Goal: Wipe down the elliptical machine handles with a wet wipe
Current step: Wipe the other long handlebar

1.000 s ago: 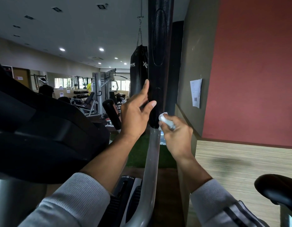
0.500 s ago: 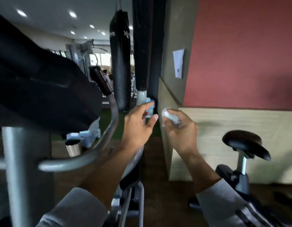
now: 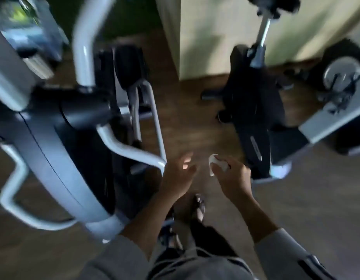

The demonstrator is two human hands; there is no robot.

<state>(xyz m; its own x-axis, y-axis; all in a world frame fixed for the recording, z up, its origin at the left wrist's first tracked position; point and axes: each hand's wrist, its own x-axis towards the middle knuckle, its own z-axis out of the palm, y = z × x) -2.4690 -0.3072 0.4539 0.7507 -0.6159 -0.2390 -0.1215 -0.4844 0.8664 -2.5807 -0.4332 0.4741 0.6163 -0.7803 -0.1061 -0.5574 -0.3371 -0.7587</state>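
The view is blurred and looks steeply down. The elliptical machine point(image 3: 54, 150) fills the left, with a grey curved arm point(image 3: 126, 148) running toward the middle. My left hand point(image 3: 178, 176) hangs just right of that arm's end, fingers relaxed, holding nothing. My right hand point(image 3: 233, 178) pinches a crumpled white wet wipe point(image 3: 214, 163) in front of me, away from any handle. The black upright handle grip is out of view.
An exercise bike point(image 3: 254, 110) stands to the right, its seat post at the top. A pale wall corner point(image 3: 195, 37) rises at the top middle. Brown wood floor point(image 3: 191, 118) lies between the machines. My feet point(image 3: 197, 209) in sandals show below my hands.
The view has swung from the raised handle down to the floor. Both hands have dropped away from the black grip; the left hand let go of it, the right kept the wipe.
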